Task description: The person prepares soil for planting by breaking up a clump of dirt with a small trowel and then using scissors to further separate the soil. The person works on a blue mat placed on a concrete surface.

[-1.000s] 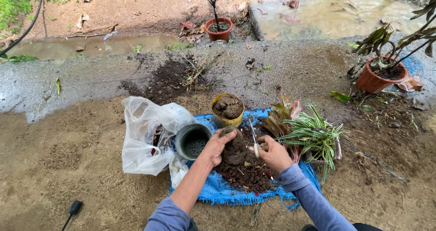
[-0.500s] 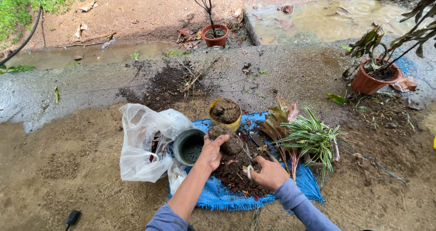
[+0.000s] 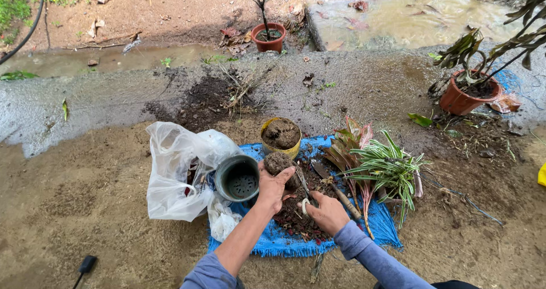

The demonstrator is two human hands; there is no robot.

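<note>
My left hand (image 3: 272,185) grips a round clump of soil (image 3: 278,163) and holds it above the blue mat (image 3: 284,240). My right hand (image 3: 325,211) rests on the pile of dark soil (image 3: 293,216) on the mat, fingers curled around a small pale tool handle whose blade points up toward the clump. An empty grey pot (image 3: 237,178) lies on its side just left of my left hand. A yellow pot (image 3: 280,136) full of soil stands behind the clump.
A white plastic bag (image 3: 173,175) lies left of the grey pot. Uprooted striped and reddish plants (image 3: 375,167) lie on the mat's right side, beside a trowel (image 3: 335,188). Terracotta pots stand at far right (image 3: 466,96) and back (image 3: 268,37). Puddles lie behind.
My left hand has lifted the soil clump slightly toward the grey pot. My right hand has moved down from the clump to the soil pile with the small tool.
</note>
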